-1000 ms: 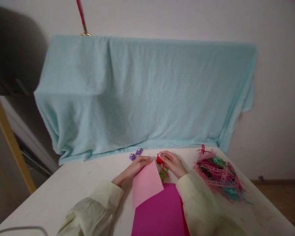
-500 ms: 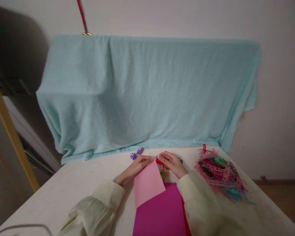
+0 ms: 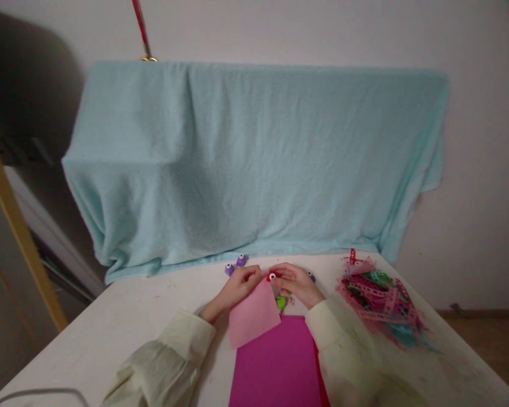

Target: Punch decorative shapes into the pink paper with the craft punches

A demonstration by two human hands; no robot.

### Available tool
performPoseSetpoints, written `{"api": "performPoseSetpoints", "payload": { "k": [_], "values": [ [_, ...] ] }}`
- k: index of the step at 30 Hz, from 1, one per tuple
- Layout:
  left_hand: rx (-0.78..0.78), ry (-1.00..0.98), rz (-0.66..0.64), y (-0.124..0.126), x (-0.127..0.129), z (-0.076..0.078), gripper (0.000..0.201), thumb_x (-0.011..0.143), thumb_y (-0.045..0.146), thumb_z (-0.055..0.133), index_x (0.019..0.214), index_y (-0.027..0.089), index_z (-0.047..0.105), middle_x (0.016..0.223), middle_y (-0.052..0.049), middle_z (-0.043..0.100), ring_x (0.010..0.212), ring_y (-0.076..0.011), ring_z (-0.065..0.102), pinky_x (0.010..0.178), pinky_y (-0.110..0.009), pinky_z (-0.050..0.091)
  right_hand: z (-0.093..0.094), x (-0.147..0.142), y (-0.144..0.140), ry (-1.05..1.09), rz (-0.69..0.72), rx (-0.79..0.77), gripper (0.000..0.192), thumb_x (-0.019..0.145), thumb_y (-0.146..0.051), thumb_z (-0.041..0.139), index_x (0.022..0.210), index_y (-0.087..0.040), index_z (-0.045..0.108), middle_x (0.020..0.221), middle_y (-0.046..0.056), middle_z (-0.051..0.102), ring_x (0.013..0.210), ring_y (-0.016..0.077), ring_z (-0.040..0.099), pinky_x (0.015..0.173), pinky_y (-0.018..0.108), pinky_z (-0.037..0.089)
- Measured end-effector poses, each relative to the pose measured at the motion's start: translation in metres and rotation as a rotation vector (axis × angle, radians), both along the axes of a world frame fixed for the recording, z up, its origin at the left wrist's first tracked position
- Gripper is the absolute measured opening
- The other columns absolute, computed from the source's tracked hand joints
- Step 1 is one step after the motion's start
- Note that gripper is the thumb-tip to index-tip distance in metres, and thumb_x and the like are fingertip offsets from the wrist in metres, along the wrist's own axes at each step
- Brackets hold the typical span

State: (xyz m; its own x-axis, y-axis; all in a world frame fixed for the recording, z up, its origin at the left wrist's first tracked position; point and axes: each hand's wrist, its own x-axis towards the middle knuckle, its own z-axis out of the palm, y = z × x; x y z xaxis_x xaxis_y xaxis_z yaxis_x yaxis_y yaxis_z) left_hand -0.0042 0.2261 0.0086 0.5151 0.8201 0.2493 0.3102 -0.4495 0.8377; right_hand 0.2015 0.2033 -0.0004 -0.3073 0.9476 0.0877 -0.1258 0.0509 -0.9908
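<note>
My left hand [image 3: 240, 285] is closed on the upper corner of a pink sheet of paper [image 3: 254, 316], which hangs tilted over a magenta sheet [image 3: 275, 364]. Between the thumb and fingers of my right hand [image 3: 299, 282] sits a small red paper punch [image 3: 272, 276] with a round white-and-black top. The punch is at the paper's upper edge; whether the edge is inside its slot I cannot tell. Below it lie a bright green piece [image 3: 281, 303] and some pink bits. Two purple punches [image 3: 229, 269] stand beyond my left hand, and another purple one [image 3: 311, 276] is partly hidden behind my right.
A heap of punched paper strips [image 3: 384, 299] in pink, green and blue lies on the right of the white table [image 3: 152, 316]. Behind hangs a light blue cloth [image 3: 258, 158]. A grey cable [image 3: 42, 391] curves at the front left, and a red sheet [image 3: 322, 387] shows under the magenta one.
The pink sheet has shifted slightly up and left, its lower edge bending. The red punch has turned and moved a little left, showing its round top. More of the green piece shows.
</note>
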Motion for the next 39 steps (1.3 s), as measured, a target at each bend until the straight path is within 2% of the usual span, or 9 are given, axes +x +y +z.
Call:
{"api": "performPoseSetpoints", "payload": {
  "k": [4,6,10,12,15,18,27,35,39],
  "values": [
    [0.087,0.04,0.07,0.0,0.0,0.001,0.041,0.093,0.046,0.041,0.066,0.016,0.045,0.059,0.004,0.038,0.058,-0.0105,0.036,0.053,-0.022,0.025,0.0,0.001,0.0,0.014,0.011,-0.048,0.042,0.066,-0.033,0.08,0.102,-0.016,0.066,0.096,0.009,0.068,0.075,0.0152,0.061,0.058,0.023,0.045],
    [0.125,0.059,0.086,0.0,-0.001,0.003,0.041,0.094,0.046,0.039,0.066,0.017,0.045,0.059,0.004,0.039,0.058,-0.0109,0.037,0.053,-0.023,0.025,-0.001,0.001,0.0,0.018,0.031,-0.059,0.044,0.066,-0.034,0.081,0.103,-0.015,0.066,0.096,0.009,0.068,0.072,0.0144,0.061,0.058,0.023,0.045],
    [0.196,0.095,0.08,-0.004,-0.001,0.007,0.04,0.096,0.043,0.035,0.067,0.018,0.045,0.059,0.003,0.043,0.057,-0.0119,0.041,0.056,-0.025,0.027,-0.003,0.001,-0.003,0.005,0.067,-0.063,0.043,0.069,-0.035,0.079,0.104,-0.016,0.065,0.091,0.007,0.067,0.056,0.0093,0.056,0.048,0.02,0.04],
    [0.213,0.119,0.06,-0.005,-0.001,0.009,0.039,0.097,0.042,0.033,0.068,0.018,0.046,0.059,0.003,0.045,0.056,-0.0128,0.043,0.057,-0.025,0.028,-0.002,0.0,-0.004,0.002,0.093,-0.077,0.044,0.069,-0.035,0.078,0.107,-0.017,0.064,0.094,0.007,0.067,0.055,0.0093,0.058,0.048,0.021,0.042],
    [0.225,0.154,0.029,-0.008,-0.001,0.01,0.038,0.097,0.041,0.033,0.069,0.019,0.047,0.059,0.002,0.047,0.056,-0.0138,0.046,0.058,-0.026,0.028,-0.001,0.0,-0.005,0.031,0.104,-0.095,0.047,0.066,-0.032,0.081,0.107,-0.017,0.064,0.097,0.008,0.067,0.065,0.0135,0.064,0.061,0.026,0.05],
    [0.244,0.181,0.014,-0.01,-0.002,0.011,0.037,0.097,0.04,0.033,0.07,0.019,0.047,0.059,0.001,0.048,0.056,-0.0141,0.047,0.057,-0.026,0.028,-0.002,-0.001,-0.004,0.047,0.118,-0.118,0.048,0.063,-0.029,0.083,0.106,-0.016,0.064,0.095,0.007,0.067,0.072,0.0153,0.065,0.068,0.028,0.051],
    [0.32,0.272,-0.038,-0.012,-0.003,0.012,0.035,0.099,0.037,0.032,0.072,0.019,0.047,0.062,0.001,0.05,0.058,-0.0132,0.049,0.058,-0.025,0.028,-0.007,-0.004,-0.002,0.074,0.162,-0.134,0.053,0.057,-0.03,0.086,0.1,-0.016,0.06,0.087,0.004,0.068,0.069,0.0132,0.063,0.058,0.022,0.047],
    [0.366,0.322,-0.017,-0.014,-0.003,0.011,0.033,0.099,0.037,0.031,0.077,0.019,0.049,0.064,-0.001,0.055,0.059,-0.0145,0.053,0.059,-0.025,0.029,-0.003,-0.008,-0.003,0.028,0.077,-0.134,0.052,0.049,-0.028,0.089,0.092,-0.015,0.064,0.083,0.003,0.067,0.078,0.0155,0.063,0.064,0.024,0.049],
    [0.355,0.339,0.003,-0.014,-0.003,0.009,0.033,0.099,0.037,0.029,0.08,0.02,0.049,0.062,-0.001,0.054,0.059,-0.0155,0.054,0.058,-0.025,0.028,0.0,-0.01,-0.005,0.029,0.072,-0.131,0.051,0.05,-0.029,0.088,0.092,-0.015,0.064,0.084,0.004,0.067,0.077,0.015,0.062,0.06,0.022,0.047]
  ]
}}
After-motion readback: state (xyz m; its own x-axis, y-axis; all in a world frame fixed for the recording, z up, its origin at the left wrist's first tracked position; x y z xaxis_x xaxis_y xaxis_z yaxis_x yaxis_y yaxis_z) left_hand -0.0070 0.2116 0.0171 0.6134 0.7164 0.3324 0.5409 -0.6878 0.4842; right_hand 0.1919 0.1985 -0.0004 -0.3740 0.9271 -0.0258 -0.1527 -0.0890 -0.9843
